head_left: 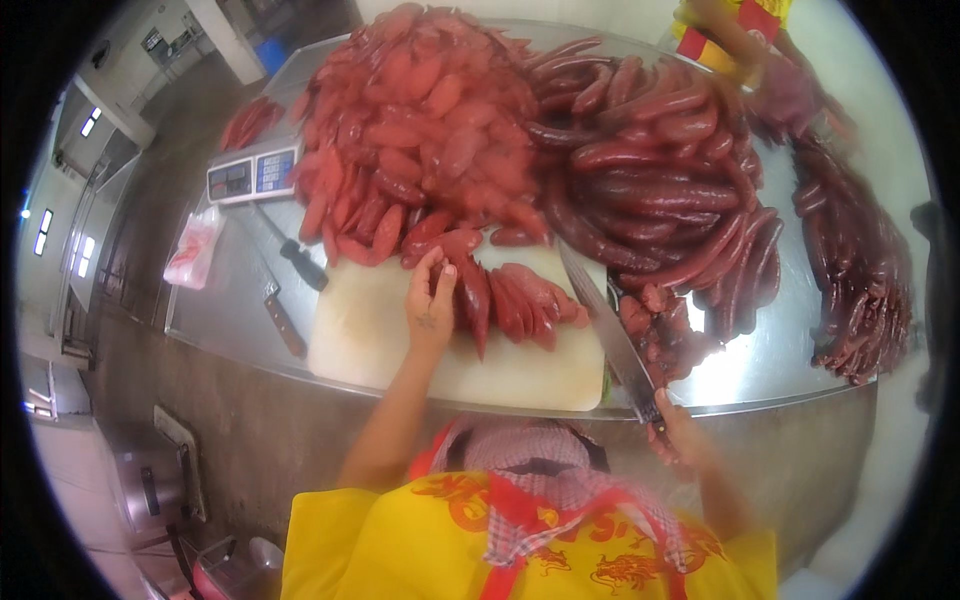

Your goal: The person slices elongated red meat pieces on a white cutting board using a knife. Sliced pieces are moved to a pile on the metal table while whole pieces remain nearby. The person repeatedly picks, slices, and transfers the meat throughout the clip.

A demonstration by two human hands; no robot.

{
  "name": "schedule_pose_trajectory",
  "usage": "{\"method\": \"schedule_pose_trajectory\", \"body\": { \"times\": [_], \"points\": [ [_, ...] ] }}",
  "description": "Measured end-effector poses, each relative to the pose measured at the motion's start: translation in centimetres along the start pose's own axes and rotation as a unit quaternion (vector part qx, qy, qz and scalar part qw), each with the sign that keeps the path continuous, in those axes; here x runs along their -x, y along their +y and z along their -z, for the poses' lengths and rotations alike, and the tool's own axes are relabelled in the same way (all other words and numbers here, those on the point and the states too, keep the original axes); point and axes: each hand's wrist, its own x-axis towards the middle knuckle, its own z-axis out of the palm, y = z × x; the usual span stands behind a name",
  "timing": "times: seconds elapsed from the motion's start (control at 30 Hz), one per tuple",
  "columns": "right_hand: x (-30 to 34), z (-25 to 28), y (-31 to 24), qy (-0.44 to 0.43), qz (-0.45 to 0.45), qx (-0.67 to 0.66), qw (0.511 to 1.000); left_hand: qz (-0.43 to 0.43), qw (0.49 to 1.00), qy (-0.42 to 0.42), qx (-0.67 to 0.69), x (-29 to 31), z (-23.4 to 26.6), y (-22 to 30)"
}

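Note:
A white cutting board [400,350] lies in front of me, with a row of cut red sausage pieces [510,305] across its far part. At the row's left end my left hand [430,305] has its fingers closed on a sausage piece [460,242]. My right hand [682,428] grips the handle of a large knife [622,348]. Its long blade slants up and left along the board's right edge, beside the row and apart from it. Small sausage scraps [655,325] lie to the right of the blade.
A big heap of cut sausage pieces [420,110] stands behind the board. Long uncut sausages [660,190] are piled at the right, others [855,260] farther right near another person's arm [735,45]. On the left are a scale [255,172], a wooden-handled knife [285,322] and a black-handled tool [302,265].

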Motion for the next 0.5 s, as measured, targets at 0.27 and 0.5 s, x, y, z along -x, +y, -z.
{"method": "schedule_pose_trajectory", "body": {
  "times": [0.27, 0.5],
  "points": [
    [-1.2, -2.5, -1.9, -0.131, -0.063, 0.001, 0.989, -0.007, 0.978, 0.014, -0.208, 5.5, -1.5, 3.5],
    [-3.5, -8.2, -8.1, -0.122, 0.031, 0.077, 0.989, -0.043, 0.993, 0.080, -0.073, 2.9, -4.4, 3.2]
  ]
}}
